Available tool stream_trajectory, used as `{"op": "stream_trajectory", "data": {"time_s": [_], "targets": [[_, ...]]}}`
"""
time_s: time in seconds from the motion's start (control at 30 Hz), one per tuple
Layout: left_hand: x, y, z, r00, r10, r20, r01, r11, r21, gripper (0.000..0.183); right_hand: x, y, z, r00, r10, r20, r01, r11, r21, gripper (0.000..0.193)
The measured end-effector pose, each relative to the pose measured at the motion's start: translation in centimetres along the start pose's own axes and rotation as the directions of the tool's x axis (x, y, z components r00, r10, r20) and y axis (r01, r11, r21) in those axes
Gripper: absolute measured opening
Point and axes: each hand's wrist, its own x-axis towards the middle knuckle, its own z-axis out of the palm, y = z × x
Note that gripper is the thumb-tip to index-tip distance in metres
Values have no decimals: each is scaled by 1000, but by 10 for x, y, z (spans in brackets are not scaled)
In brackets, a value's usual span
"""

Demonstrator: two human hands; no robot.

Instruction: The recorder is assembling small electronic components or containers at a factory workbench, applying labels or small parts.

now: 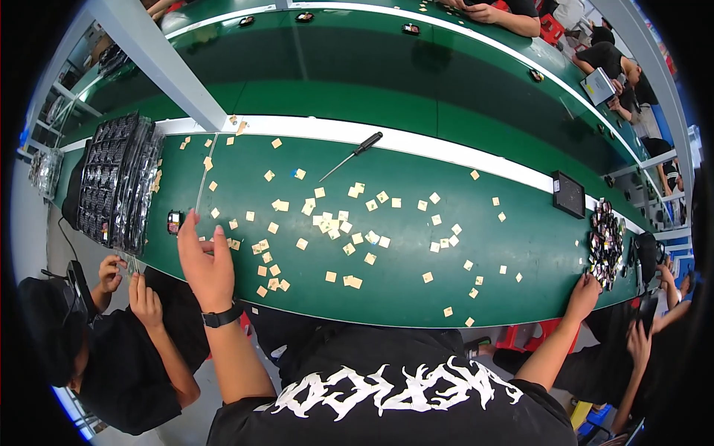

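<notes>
The left hand's fingers (187, 241) are parted, the thumb well away from the index finger, with nothing visible between them; their tips are just beside a small black unit (175, 222) at the left of the green tabletop (401, 275). A dark watch (222, 318) circles that wrist. The right hand (582, 299) is near the tabletop's front edge at the right, its fingers drawn together at the near side of a pile (606, 241) of similar black units; whether they hold one, I cannot tell.

Pale yellow squares (331, 276) lie scattered between the hands, thickest around the middle. Beyond them a screwdriver (359, 149) slants, black handle against the white strip (416, 149), tip toward the lower left. A stack of black trays (111, 186) stands left of the lone unit, and a shallow black box (569, 195) is just beyond the pile. Across the strip, a few black units dot the far green surface (335, 59). Other people sit at both sides and along the far side.
</notes>
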Motion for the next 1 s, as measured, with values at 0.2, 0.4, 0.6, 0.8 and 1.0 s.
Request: {"op": "stream_trajectory", "data": {"time_s": [0.2, 0.4, 0.6, 0.8, 1.0], "targets": [[-10, 17, 10, 996, 55, 74, -52, 997, -53, 45, 10, 14, -4, 991, -30, 128, 44, 993, -108, 21], [-17, 29, 19, 985, 102, 136, -84, 988, -128, 38, 9, 20, -8, 991, -6, 133, 17, 997, -79, 20], [-22, 39, 27, 971, 136, 198, -101, 979, -180, 33, 13, 21, -16, 989, -69, 129, 76, 995, -56, 14], [-36, 65, 33, 941, 176, 289, -101, 961, -258, 30, -6, 3, -42, 987, -107, 121, 105, 994, 30, 21], [-85, 120, 57, 612, 203, 764, 466, 689, -556, 34, -22, -109, -109, 879, -470, -80, 467, 818, 336, 31]]}}
